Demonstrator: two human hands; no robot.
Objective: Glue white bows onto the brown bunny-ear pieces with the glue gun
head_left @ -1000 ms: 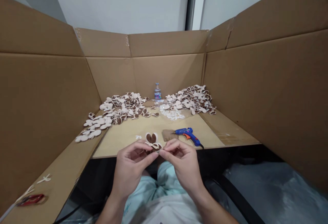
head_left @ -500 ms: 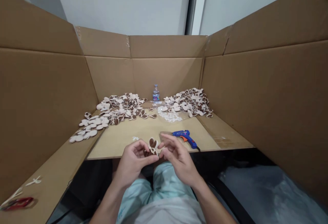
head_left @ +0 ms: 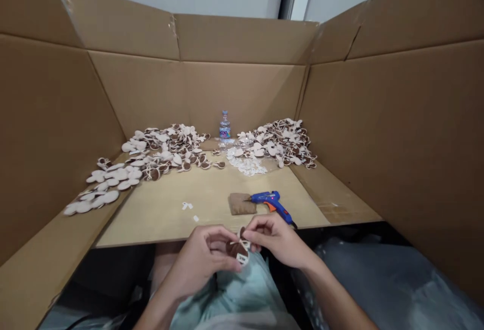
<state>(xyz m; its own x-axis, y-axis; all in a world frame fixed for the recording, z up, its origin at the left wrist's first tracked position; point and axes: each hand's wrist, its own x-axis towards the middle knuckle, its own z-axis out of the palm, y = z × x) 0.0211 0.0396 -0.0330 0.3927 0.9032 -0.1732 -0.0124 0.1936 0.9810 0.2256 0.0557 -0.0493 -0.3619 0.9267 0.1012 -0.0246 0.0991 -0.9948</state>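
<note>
While pinched, felt piece (head_left: 236, 250), long axis upright

The left hand (head_left: 198, 258) sits at bottom centre of the frame, its fingers curled inward and thumb on top, closed in a firm grip. The right hand (head_left: 279, 239) is just beside it, thumb and forefinger pinched, the other fingers loosely bent. The left forearm (head_left: 158, 310) rises from the bottom edge, while the right forearm (head_left: 336, 294) slants in from the lower right.
</note>
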